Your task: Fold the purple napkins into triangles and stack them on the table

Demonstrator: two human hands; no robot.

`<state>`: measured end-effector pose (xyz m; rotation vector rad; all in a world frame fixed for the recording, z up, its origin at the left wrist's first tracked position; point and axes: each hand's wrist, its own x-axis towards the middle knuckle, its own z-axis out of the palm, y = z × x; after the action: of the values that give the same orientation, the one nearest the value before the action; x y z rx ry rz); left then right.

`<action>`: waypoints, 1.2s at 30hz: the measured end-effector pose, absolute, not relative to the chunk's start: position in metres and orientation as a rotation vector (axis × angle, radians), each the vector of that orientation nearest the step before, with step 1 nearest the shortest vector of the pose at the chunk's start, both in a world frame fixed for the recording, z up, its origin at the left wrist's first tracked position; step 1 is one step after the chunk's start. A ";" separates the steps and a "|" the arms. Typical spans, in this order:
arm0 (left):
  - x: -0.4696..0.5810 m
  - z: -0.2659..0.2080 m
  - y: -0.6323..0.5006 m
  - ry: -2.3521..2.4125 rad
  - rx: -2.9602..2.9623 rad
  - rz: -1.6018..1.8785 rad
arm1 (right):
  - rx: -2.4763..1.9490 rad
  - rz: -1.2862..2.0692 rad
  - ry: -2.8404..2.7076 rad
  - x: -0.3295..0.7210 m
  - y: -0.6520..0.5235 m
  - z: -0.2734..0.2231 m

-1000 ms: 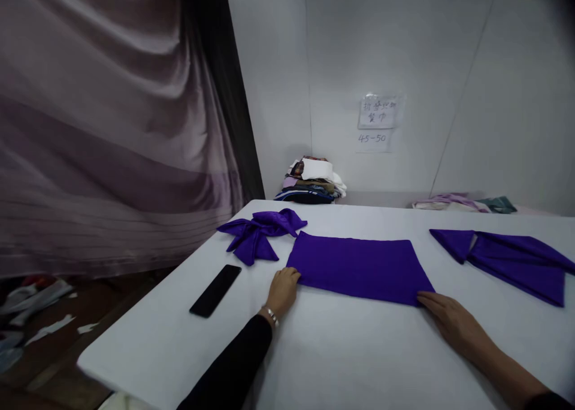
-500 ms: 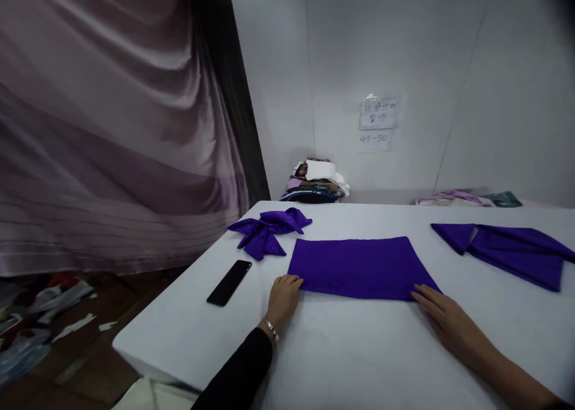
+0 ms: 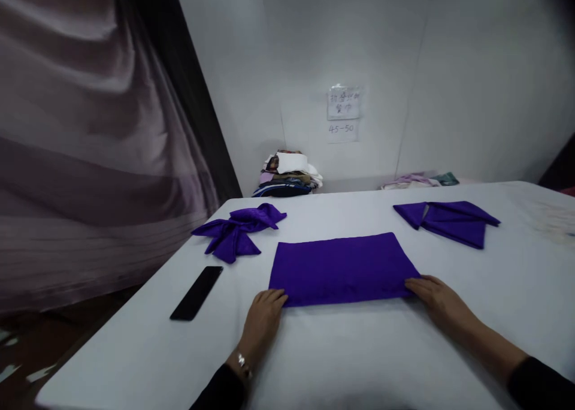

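Note:
A purple cloth napkin [image 3: 339, 269] lies flat on the white table in front of me, folded into a wide rectangle. At its near left corner, my left hand [image 3: 265, 314] has its fingers closed over the edge. My right hand [image 3: 433, 296] pinches the near right corner, its thumb mostly hidden. Left of the napkin lies a purple cloth shaped into pointed folds [image 3: 233, 233]. Another folded purple cloth [image 3: 453, 221] rests farther back on the right.
A black phone [image 3: 196, 293] lies on the white table [image 3: 135, 344] near its left edge. Behind the table is a stack of folded cloths [image 3: 287, 176], with more fabric [image 3: 415, 181] to the right. A handwritten sign [image 3: 344, 104] hangs on the wall; a draped curtain [image 3: 90, 158] fills the left.
The view has swung right, so the surroundings sit farther left. Both hands stay at the napkin's near corners, and the napkin's near edge now looks closer to me.

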<state>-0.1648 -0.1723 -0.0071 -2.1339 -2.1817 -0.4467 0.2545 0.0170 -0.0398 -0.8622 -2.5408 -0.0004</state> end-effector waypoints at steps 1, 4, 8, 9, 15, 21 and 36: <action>-0.166 -0.008 -0.177 -2.192 -2.174 -0.417 | -0.854 0.015 -2.567 0.262 0.008 -0.041; -0.173 -0.003 -0.184 -2.309 -2.249 -0.348 | -0.897 0.089 -2.637 0.270 -0.013 -0.036; -0.169 0.016 -0.163 -2.432 -2.253 -0.431 | -0.952 0.260 -2.646 0.228 -0.027 -0.007; -0.163 0.019 -0.152 -2.432 -2.241 -0.462 | -0.938 0.319 -2.649 0.210 -0.028 0.001; -0.113 0.012 -0.076 -2.324 -2.216 -0.399 | -0.719 0.540 -2.770 0.081 -0.027 0.015; -0.141 -0.013 -0.052 -2.417 -2.021 -0.237 | -0.930 0.483 -2.795 0.072 0.009 -0.012; -0.174 -0.005 -0.043 -2.670 -1.737 -0.023 | -1.439 0.207 -2.625 0.166 0.058 -0.010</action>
<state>-0.1739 -0.0426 -0.0053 -1.7366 -2.6697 -0.0233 0.1663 0.0582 -0.0099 -1.4386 -2.6250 0.2073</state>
